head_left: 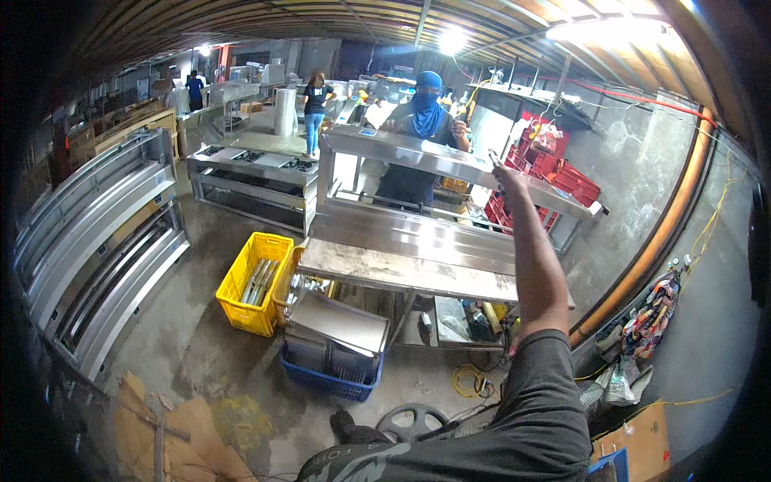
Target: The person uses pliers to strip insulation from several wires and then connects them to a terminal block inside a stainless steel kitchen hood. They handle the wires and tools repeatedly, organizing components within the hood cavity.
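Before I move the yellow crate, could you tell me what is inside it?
Inside the yellow crate are several long, pale, metal-looking pieces. Whatever lies beneath them is covered and cannot be seen.

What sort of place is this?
Probably a metalworking shop, perhaps for kitchen equipment: a long silver metal bench, a low silver stove with black burners and a yellow plastic crate holding metal pieces.

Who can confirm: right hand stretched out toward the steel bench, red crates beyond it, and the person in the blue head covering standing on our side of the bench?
One error: the person in the blue head covering stands on the far side of the steel bench, per the head view. Right hand and red crates are as stated.
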### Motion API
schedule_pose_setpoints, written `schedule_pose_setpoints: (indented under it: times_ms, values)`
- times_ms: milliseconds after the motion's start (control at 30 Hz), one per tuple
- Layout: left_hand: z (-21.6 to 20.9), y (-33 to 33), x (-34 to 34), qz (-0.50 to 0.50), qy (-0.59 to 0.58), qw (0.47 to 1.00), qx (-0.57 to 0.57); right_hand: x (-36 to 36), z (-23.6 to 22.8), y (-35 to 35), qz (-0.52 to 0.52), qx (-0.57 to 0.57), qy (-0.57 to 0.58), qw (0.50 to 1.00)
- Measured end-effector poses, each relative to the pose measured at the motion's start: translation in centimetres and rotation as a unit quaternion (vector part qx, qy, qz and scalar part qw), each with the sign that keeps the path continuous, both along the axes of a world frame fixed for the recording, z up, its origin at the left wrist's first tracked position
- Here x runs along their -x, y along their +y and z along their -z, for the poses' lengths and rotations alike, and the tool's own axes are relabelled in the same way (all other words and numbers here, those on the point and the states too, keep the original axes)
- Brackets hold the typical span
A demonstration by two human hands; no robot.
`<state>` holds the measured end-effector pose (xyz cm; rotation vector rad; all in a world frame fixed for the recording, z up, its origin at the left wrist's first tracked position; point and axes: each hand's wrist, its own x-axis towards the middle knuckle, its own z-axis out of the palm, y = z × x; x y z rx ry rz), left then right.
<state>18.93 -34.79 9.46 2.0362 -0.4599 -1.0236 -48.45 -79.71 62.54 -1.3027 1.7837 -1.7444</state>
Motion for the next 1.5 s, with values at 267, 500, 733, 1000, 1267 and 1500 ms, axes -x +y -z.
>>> schedule_pose_setpoints:
  times_ms: [267,500,733,1000,1267,1500]
  values:
    - [-4.5,-18.2,2.0,0.027,-0.018,0.998,0.047,-0.9,3.2,-21.8,0.086,-0.022,0.065,0.994]
    - [-5.6,-27.4,3.1,-0.003,-0.028,1.000,0.000,-1.2,4.4,-35.6,0.081,0.015,0.065,0.995]
    - [-5.9,-28.1,2.9,-0.031,-0.037,0.998,-0.052,-3.7,4.6,-39.0,0.072,-0.038,0.102,0.991]
    - [-6.8,-26.6,0.6,-0.041,-0.055,0.998,-0.014,-10.5,6.3,-37.6,-0.073,0.058,-0.051,0.994]
    - [-21.0,-31.8,7.6,0.086,-0.065,0.915,0.389,-37.4,31.3,-0.8,-0.719,-0.209,0.153,0.645]
    - [-25.6,-26.9,8.3,0.343,0.003,0.812,0.472,-41.1,29.2,20.7,-0.635,-0.286,-0.183,0.694]
